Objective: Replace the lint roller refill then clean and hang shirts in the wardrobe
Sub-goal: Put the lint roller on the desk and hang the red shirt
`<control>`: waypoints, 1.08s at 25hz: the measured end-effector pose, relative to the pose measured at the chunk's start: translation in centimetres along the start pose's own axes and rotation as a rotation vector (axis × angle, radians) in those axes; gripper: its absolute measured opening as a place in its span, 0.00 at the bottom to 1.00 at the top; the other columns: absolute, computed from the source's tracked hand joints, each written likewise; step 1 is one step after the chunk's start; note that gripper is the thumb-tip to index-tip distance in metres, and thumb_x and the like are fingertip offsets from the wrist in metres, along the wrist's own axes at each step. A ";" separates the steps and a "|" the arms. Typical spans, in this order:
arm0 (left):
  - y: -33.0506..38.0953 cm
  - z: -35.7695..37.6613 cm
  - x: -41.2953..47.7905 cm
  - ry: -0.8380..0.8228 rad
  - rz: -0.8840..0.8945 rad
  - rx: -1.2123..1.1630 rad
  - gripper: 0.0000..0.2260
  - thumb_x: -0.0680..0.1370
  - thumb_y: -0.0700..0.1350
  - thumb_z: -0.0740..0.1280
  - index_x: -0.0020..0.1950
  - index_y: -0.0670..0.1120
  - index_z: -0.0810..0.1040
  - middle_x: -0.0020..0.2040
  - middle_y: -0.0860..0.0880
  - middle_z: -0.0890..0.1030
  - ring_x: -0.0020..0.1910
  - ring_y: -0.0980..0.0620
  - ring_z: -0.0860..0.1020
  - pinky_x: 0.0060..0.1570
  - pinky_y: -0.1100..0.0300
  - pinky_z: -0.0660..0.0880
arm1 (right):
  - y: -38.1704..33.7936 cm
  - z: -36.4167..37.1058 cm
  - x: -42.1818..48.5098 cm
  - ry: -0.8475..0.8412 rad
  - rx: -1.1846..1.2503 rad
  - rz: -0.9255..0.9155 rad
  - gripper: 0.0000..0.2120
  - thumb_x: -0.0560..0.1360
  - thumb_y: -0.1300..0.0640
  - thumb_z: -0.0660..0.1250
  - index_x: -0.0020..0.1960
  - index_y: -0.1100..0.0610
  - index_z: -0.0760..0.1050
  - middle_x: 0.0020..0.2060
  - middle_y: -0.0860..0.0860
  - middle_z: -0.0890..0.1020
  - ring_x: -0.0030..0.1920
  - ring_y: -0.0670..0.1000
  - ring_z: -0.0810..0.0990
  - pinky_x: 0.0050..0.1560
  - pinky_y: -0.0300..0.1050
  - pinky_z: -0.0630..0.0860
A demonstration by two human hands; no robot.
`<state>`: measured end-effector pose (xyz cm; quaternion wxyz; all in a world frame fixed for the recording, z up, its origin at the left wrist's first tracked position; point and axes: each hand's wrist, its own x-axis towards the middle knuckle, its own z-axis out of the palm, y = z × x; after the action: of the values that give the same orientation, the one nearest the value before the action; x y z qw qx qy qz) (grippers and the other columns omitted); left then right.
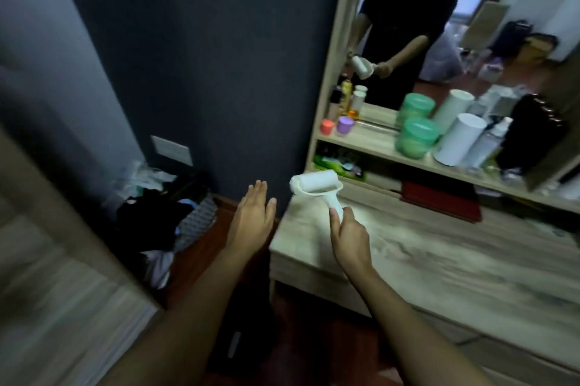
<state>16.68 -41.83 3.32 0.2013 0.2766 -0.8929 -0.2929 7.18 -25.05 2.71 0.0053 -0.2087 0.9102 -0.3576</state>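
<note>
My right hand (350, 236) grips the white handle of a lint roller (315, 186), holding it upright over the left corner of the wooden dressing table (439, 247). A white roll sits on the roller's head. My left hand (252, 219) is flat and empty, fingers together and stretched forward, a short way left of the roller and over the floor. No shirts on hangers are in sight. The whole picture is motion-blurred.
A mirror (439, 24) above the table reflects a person in dark clothes. On the shelf stand green jars (416, 137), white cylinders (459, 142), bottles and small pots. A basket heaped with clothes (166, 213) sits on the floor at left beside a dark wall. A pale wooden panel (47, 260) fills the lower left.
</note>
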 end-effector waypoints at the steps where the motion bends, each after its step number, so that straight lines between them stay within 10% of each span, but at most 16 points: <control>1: 1.4 2.7 0.7 -0.034 -0.010 0.006 0.25 0.80 0.50 0.52 0.73 0.37 0.60 0.74 0.40 0.62 0.75 0.44 0.58 0.72 0.55 0.53 | 2.5 -0.9 1.3 0.003 -0.025 0.015 0.18 0.79 0.45 0.51 0.51 0.60 0.69 0.41 0.61 0.81 0.43 0.64 0.78 0.36 0.48 0.66; 10: 8.2 20.0 4.9 -0.179 -0.141 0.141 0.23 0.81 0.48 0.53 0.74 0.39 0.58 0.75 0.40 0.60 0.75 0.44 0.56 0.72 0.52 0.55 | 18.8 -3.0 11.8 -0.209 -0.236 0.035 0.28 0.77 0.38 0.45 0.52 0.60 0.71 0.46 0.60 0.81 0.47 0.62 0.79 0.39 0.48 0.68; 14: 8.7 23.8 4.9 -0.240 -0.183 0.232 0.29 0.79 0.55 0.45 0.74 0.39 0.58 0.75 0.39 0.60 0.75 0.42 0.56 0.71 0.50 0.57 | 22.2 -2.5 12.9 -0.313 -0.287 -0.024 0.12 0.78 0.51 0.58 0.53 0.60 0.68 0.49 0.59 0.78 0.48 0.61 0.78 0.44 0.52 0.72; 27: 7.9 25.8 5.0 -0.320 -0.213 0.365 0.28 0.79 0.55 0.43 0.76 0.41 0.51 0.77 0.41 0.52 0.76 0.44 0.49 0.73 0.51 0.51 | 22.3 -3.0 13.7 -0.120 -0.302 -0.078 0.24 0.75 0.40 0.56 0.57 0.59 0.72 0.51 0.56 0.77 0.50 0.55 0.74 0.48 0.49 0.71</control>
<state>-3.58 -28.92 -9.91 -0.0275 0.3508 -0.9173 -0.1867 -14.19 -13.70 -7.72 0.0144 -0.2631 0.9430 -0.2035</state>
